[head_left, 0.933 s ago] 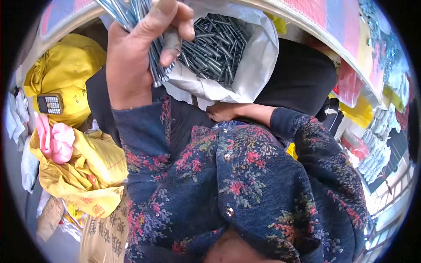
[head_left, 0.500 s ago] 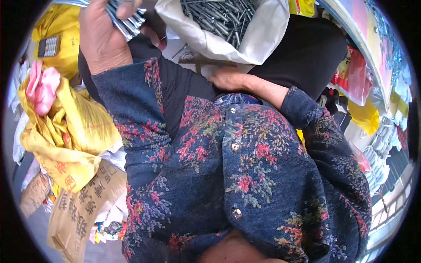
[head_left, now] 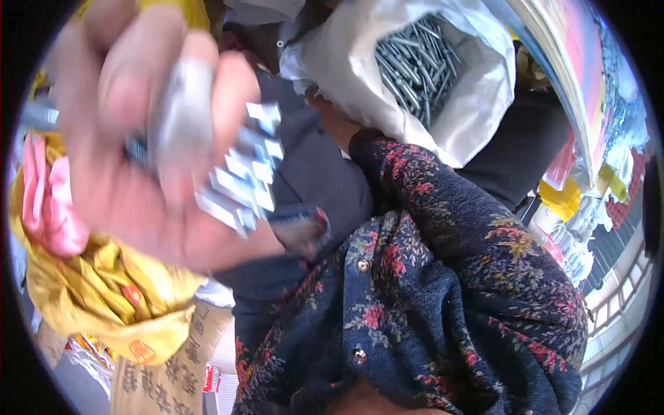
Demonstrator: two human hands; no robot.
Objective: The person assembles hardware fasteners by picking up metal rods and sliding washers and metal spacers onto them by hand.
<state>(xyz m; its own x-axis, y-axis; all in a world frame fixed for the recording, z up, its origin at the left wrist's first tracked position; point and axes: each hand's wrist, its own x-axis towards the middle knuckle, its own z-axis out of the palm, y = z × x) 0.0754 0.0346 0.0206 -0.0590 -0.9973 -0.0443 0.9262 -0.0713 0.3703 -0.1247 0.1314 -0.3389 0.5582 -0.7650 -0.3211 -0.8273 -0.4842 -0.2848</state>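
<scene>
well, we have the bolts (head_left: 238,183) bunched in our left hand (head_left: 142,176), fingers curled in and clamped around them, bright ends jutting out to the right. they hang well left of the white bag (head_left: 474,135), above our dark trousers (head_left: 304,155). one finger wears a grey wrap (head_left: 183,114). our right hand (head_left: 333,119) rests beside the bag, mostly hidden by it; we can't tell if it grips anything.

what could go wrong, we'd judge: smooth shanks may slide past one another, and a slackened finger could let a few drop onto our lap. the wrap might dull our feel. a knock from our right arm could tip the bag and spill its grey rods (head_left: 418,66).

counting: two hands, one wrap, one white bag, one pink cloth (head_left: 52,200), one yellow bag (head_left: 138,297) below it, two shirt buttons (head_left: 363,265). bolts are too blurred to count; rods, too heaped.
</scene>
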